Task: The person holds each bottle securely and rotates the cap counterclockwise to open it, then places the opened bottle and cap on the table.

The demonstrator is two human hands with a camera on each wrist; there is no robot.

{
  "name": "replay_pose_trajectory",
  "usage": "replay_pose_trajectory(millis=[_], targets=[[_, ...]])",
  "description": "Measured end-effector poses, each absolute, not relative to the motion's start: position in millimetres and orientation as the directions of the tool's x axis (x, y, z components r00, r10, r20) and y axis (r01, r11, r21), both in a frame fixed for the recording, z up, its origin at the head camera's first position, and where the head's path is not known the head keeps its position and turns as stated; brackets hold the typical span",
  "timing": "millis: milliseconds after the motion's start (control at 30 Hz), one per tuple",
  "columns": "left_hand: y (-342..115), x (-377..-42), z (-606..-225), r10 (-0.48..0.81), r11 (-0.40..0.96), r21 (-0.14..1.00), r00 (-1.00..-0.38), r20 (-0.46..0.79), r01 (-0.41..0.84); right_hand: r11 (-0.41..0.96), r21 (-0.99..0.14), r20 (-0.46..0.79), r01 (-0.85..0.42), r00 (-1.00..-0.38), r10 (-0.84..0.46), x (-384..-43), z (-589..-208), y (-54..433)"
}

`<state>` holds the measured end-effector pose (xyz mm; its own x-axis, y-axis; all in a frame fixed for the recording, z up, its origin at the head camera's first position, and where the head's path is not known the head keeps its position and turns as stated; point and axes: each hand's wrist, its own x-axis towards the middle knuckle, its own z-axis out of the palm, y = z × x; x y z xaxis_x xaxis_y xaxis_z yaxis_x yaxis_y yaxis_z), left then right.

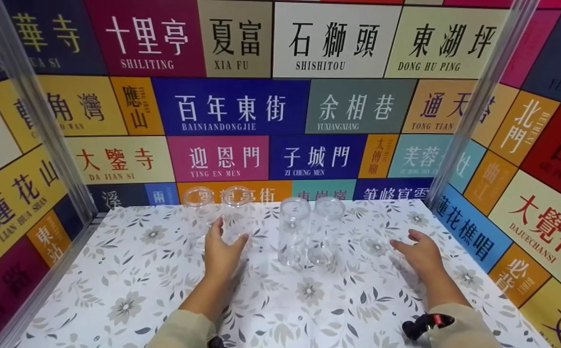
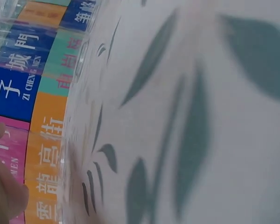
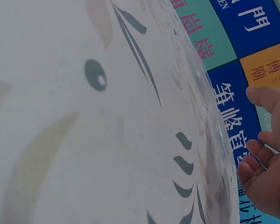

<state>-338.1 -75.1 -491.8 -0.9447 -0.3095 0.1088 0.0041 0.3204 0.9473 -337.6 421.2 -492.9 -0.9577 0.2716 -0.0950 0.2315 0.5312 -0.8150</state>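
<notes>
In the head view my left hand is at a clear plastic jar, with thumb and forefinger spread apart. Whether its fingers touch the jar is hard to tell. In the left wrist view, part of this hand shows beside the see-through wall. Just left stands another clear jar. Two more upright clear jars, one and its neighbour, stand close together between my hands. My right hand holds nothing, its fingers loosely spread. Nearest to it lies a flat, clear round lid.
A white cloth with grey flowers and leaves covers the table. Panels of coloured signs rise behind and along both sides. Clear corner posts stand at left and right.
</notes>
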Motion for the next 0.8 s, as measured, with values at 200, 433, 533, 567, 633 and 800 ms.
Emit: replay_pose_trajectory(millis=[200, 433, 533, 567, 633, 800], targets=[[-72, -322, -492, -0.317, 0.304, 0.952, -0.938, 0.140, 0.039, 0.526, -0.828, -0.070, 0.194, -0.967, 0.246, -332, -488, 405], [-62, -315, -487, -0.289, 0.260, 0.955, -0.933, 0.216, 0.140, 0.542, -0.822, -0.060, 0.177, -0.972, 0.225, -329, -476, 386], [-58, -315, -485, -0.244, 0.212, 0.962, -0.943, 0.225, 0.175, 0.532, -0.829, -0.072, 0.175, -0.975, 0.208, -326, -469, 378], [-57, -315, -484, -0.231, 0.201, 0.963, -0.947, 0.225, 0.180, 0.527, -0.832, -0.073, 0.172, -0.977, 0.202, -325, -467, 376], [-55, -315, -484, -0.209, 0.185, 0.965, -0.952, 0.225, 0.188, 0.519, -0.839, -0.072, 0.166, -0.978, 0.197, -323, -464, 371], [-50, -313, -482, -0.173, 0.167, 0.968, -0.961, 0.217, 0.188, 0.498, -0.851, -0.071, 0.167, -0.976, 0.206, -317, -453, 355]])
